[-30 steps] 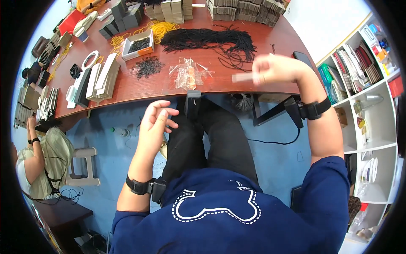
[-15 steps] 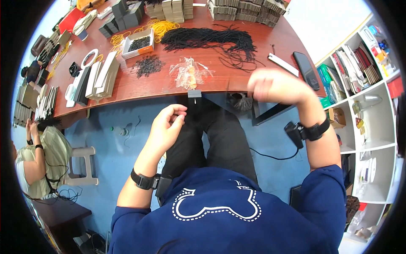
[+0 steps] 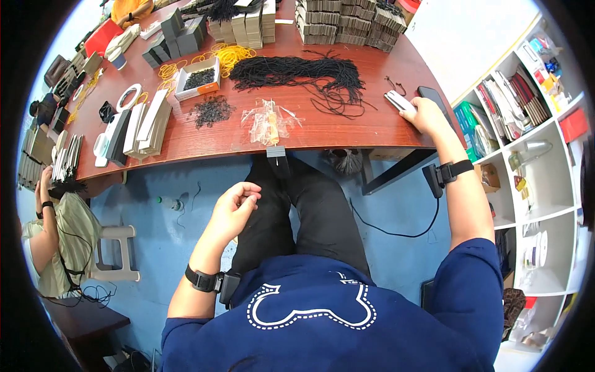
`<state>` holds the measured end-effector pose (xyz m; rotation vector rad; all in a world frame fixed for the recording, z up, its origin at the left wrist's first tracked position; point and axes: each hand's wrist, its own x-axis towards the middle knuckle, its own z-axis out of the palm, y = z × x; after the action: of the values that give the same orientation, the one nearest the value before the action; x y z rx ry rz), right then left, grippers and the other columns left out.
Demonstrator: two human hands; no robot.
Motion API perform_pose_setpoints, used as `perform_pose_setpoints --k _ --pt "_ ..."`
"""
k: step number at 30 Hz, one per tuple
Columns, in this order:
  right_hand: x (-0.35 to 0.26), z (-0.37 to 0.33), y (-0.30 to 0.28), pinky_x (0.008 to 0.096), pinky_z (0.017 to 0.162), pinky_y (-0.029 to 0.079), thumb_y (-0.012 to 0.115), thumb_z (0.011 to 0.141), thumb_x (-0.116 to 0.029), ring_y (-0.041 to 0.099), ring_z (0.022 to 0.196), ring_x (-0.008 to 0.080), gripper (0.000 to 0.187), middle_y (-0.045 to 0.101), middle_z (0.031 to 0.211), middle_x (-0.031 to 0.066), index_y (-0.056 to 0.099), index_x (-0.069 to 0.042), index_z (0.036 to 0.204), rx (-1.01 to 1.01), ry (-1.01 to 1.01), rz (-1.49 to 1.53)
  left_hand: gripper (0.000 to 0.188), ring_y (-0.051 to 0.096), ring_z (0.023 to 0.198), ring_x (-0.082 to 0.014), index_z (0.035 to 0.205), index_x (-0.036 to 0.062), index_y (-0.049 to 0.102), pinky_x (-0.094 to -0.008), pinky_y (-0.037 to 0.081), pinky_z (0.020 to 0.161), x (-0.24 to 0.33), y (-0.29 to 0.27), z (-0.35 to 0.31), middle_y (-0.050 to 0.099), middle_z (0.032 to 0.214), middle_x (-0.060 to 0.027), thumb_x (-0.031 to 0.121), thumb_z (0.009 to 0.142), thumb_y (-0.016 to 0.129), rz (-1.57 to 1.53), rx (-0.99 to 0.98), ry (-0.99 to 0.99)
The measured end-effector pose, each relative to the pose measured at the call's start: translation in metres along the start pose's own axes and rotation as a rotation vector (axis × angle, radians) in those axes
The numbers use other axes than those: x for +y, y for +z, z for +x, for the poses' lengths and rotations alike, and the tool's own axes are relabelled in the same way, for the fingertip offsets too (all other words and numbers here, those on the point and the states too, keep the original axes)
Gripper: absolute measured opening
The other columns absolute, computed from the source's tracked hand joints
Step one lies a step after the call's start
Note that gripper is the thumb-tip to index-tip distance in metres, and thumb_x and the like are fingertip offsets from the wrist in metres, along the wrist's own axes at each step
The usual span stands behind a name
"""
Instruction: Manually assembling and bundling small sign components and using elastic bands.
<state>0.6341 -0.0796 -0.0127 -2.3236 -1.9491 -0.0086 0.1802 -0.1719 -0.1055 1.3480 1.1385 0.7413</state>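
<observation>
At the table's right side, my right hand (image 3: 427, 116) is closed on the near end of a narrow white strip-like piece (image 3: 396, 100). The fingertips are partly hidden, so how it is gripped is hard to see. My left hand (image 3: 234, 209) hangs in front of the table edge above my lap, fingers loosely curled, a small gap at the thumb, nothing visible in it. Ahead of it, a small grey block (image 3: 276, 151) sits at the table edge. A yellowish stick (image 3: 273, 131) lies behind it among crumpled clear plastic (image 3: 257, 127).
Black cords (image 3: 297, 71) lie across the table. A box of small black pieces (image 3: 199, 79) stands beside a loose pile (image 3: 212, 111). A phone (image 3: 434, 99) lies beyond my right hand. White shelves (image 3: 545, 229) stand right; another person (image 3: 52, 242) sits left.
My right hand, blurred before, has come down onto the white strip, which is tilted differently. My left hand has drawn slightly toward me, its thumb and fingers still near each other. The view has shifted slightly.
</observation>
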Motion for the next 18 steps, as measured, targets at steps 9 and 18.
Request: perform_pose_setpoints --k 9,18 --pt "0.010 0.077 -0.051 0.0383 0.059 0.050 0.063 0.082 -0.037 0.062 0.055 0.0263 0.036 0.063 0.061 0.0123 0.065 -0.002 0.086 0.211 0.096 0.044 0.016 0.055 0.080 -0.0096 0.107 0.0022 0.057 -0.0240 0.047 0.075 -0.003 -0.003 0.000 0.060 0.095 -0.0032 0.005 0.092 0.051 -0.021 -0.023 0.035" --pt "0.012 0.056 0.003 0.0459 0.078 0.050 0.065 0.072 -0.041 0.063 0.085 0.0401 0.048 0.064 0.087 0.0280 0.066 0.004 0.090 0.113 0.144 -0.189 0.011 0.061 0.084 -0.0178 0.095 0.0008 0.062 -0.0307 0.049 0.076 0.031 -0.050 0.005 0.063 0.093 -0.0091 0.006 0.085 0.059 0.531 0.350 0.450"
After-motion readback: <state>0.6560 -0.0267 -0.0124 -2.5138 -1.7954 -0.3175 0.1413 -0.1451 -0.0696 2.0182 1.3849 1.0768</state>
